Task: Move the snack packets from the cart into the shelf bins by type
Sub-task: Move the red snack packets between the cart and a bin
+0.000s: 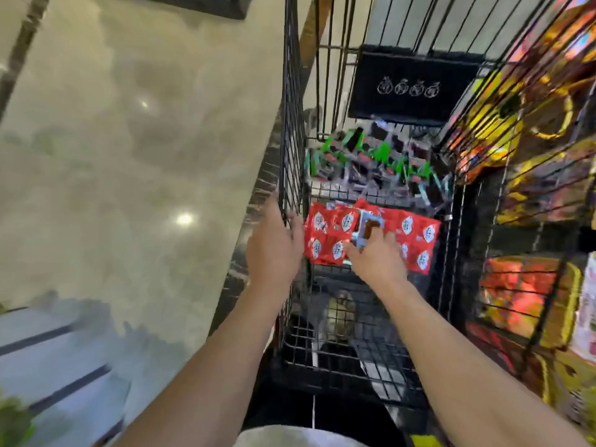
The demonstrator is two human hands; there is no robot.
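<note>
A black wire rack (292, 124) holds stacked bins. The upper bin is full of dark and green snack packets (371, 159). The bin below it holds red snack packets (416, 230) with white emblems. My right hand (377, 256) reaches into that red-packet bin, fingers shut on a small light-blue and brown packet (464, 229) lying over the red ones. My left hand (274, 246) is beside the rack's left wire wall, fingers apart and touching the wire, holding nothing. The picture is blurred by motion.
Wire bins (522, 130) on the right carry yellow, orange and red packets. A black sign (412, 85) with white symbols hangs at the back of the rack. The lowest bin (342, 337) holds dim items. Glossy beige floor (129, 156) spreads to the left.
</note>
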